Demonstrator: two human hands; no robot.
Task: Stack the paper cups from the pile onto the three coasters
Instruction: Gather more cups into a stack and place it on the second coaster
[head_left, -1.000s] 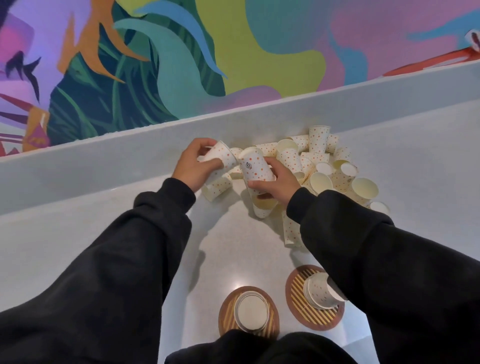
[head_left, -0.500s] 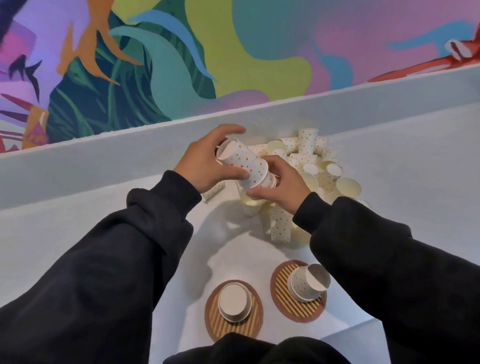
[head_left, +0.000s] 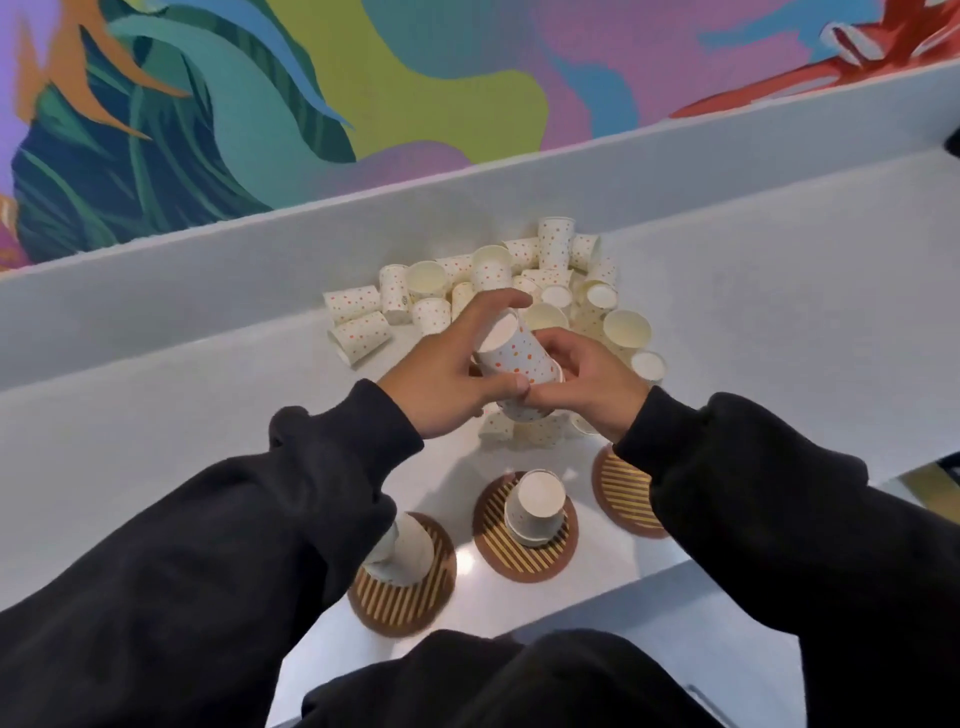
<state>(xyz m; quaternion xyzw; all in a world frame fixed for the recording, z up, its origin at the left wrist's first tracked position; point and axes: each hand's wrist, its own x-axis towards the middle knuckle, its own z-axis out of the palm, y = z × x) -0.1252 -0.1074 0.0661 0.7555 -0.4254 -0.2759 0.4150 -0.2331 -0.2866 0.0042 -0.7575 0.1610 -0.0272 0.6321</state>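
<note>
A pile of white dotted paper cups (head_left: 524, 280) lies on the white counter against the back ledge. My left hand (head_left: 441, 374) and my right hand (head_left: 587, 384) both grip a nested pair of upside-down dotted cups (head_left: 519, 364), held above the near edge of the pile. Three round striped coasters lie in front. The left coaster (head_left: 410, 597) carries an upside-down cup stack (head_left: 405, 551), partly hidden by my left sleeve. An upside-down cup stack (head_left: 535, 506) stands on the middle coaster (head_left: 519, 551). My right sleeve covers part of the right coaster (head_left: 623, 493), whose visible part is bare.
A raised white ledge (head_left: 208, 291) runs behind the pile, with a colourful mural wall above it. The counter's front edge (head_left: 649, 571) drops away just past the coasters on the right. My dark sleeves cover much of the foreground.
Both hands drew back from the pile toward the coasters, carrying the nested cups. The view shifted, bringing the third coaster into sight.
</note>
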